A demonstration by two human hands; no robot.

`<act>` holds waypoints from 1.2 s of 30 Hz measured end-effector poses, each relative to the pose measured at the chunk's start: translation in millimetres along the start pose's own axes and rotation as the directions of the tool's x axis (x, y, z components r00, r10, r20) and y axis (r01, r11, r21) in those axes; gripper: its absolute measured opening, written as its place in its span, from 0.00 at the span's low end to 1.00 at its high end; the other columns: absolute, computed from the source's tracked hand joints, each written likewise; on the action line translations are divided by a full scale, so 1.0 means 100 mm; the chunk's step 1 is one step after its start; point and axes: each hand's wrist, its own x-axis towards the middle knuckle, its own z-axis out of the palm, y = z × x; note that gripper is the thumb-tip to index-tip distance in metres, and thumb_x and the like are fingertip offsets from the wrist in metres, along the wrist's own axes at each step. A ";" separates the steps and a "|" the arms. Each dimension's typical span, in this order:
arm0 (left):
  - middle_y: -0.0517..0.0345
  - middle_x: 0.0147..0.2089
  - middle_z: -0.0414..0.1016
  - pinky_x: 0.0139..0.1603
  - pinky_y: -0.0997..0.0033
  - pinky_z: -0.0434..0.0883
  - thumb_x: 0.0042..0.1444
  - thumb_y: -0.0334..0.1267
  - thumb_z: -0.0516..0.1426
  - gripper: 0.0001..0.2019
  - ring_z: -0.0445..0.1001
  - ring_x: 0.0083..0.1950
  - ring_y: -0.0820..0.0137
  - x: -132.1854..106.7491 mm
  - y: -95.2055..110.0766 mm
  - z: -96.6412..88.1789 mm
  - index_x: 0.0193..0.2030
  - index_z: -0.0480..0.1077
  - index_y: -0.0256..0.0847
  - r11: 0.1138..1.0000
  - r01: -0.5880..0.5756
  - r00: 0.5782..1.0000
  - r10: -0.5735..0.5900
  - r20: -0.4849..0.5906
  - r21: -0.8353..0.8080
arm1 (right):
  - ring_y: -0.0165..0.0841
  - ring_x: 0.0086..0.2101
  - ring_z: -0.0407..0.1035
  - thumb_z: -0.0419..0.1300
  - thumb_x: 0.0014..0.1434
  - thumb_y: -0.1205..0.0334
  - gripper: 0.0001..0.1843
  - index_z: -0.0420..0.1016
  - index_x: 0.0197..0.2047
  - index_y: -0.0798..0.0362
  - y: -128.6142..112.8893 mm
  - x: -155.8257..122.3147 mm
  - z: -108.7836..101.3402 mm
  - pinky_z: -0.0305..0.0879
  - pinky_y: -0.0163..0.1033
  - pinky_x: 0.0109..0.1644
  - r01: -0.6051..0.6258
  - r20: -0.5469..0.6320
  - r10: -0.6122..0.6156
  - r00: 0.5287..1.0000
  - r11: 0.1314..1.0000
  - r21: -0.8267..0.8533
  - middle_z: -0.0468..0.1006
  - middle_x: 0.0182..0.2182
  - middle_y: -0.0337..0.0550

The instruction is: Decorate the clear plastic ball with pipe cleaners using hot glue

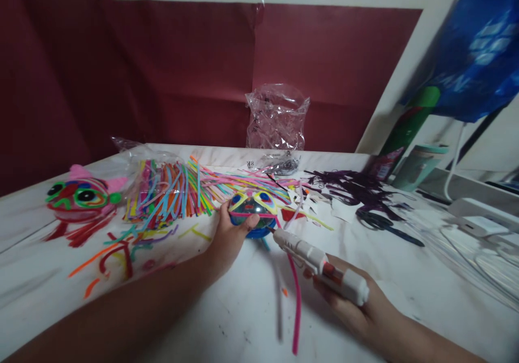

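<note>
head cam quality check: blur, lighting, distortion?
Head view: dim overall; sharp around the left hand on the decorated ball and right hand holding the glue gun; pink figure and blue bag smeared at the edges; red backdrop edge tilts; glints on clear bag.

There were 1 pink figure (pixel 81 198), 1 blue figure (pixel 252 214), 1 glue gun (pixel 320 266), 1 pair of scissors (pixel 381 223) and 2 clear bags (pixel 278 117).
</note>
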 end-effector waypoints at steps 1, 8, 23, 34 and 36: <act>0.48 0.57 0.69 0.57 0.59 0.67 0.43 0.47 0.67 0.37 0.70 0.56 0.59 0.00 0.01 0.00 0.59 0.56 0.46 1.000 0.003 1.000 -0.003 -0.004 0.001 | 0.32 0.29 0.70 0.56 0.58 0.64 0.04 0.70 0.37 0.52 0.01 0.00 0.00 0.69 0.33 0.31 0.003 -0.001 -0.003 1.000 1.000 0.000 0.75 0.29 0.41; 0.48 0.54 0.71 0.56 0.59 0.68 0.42 0.45 0.67 0.37 0.72 0.54 0.60 -0.01 0.01 0.01 0.58 0.57 0.44 1.000 -0.017 1.000 0.018 0.015 -0.012 | 0.32 0.29 0.70 0.56 0.59 0.62 0.03 0.69 0.34 0.52 -0.03 -0.01 0.03 0.69 0.33 0.32 0.015 0.002 -0.015 1.000 1.000 0.009 0.75 0.29 0.41; 0.48 0.55 0.71 0.56 0.59 0.69 0.42 0.44 0.68 0.38 0.72 0.54 0.60 0.00 -0.01 0.01 0.59 0.57 0.45 0.999 0.012 1.000 -0.013 -0.005 -0.034 | 0.32 0.27 0.69 0.55 0.59 0.63 0.04 0.70 0.37 0.52 -0.06 0.01 0.01 0.69 0.34 0.31 -0.002 -0.003 0.002 1.000 1.000 0.013 0.74 0.27 0.40; 0.50 0.53 0.73 0.56 0.59 0.68 0.43 0.42 0.68 0.36 0.74 0.51 0.62 0.01 -0.02 0.01 0.59 0.59 0.46 0.997 -0.002 1.000 0.002 0.002 -0.079 | 0.33 0.29 0.70 0.56 0.58 0.63 0.04 0.71 0.37 0.52 -0.04 0.00 0.01 0.70 0.35 0.32 0.014 -0.005 -0.014 1.000 1.000 -0.015 0.74 0.28 0.41; 0.49 0.54 0.72 0.56 0.59 0.68 0.43 0.43 0.68 0.36 0.74 0.52 0.62 0.00 -0.02 0.01 0.59 0.59 0.46 0.998 -0.005 1.000 0.004 -0.010 -0.060 | 0.33 0.29 0.70 0.55 0.58 0.63 0.04 0.71 0.37 0.52 -0.05 0.01 0.01 0.70 0.35 0.32 0.013 -0.016 -0.014 1.000 1.000 -0.020 0.74 0.27 0.41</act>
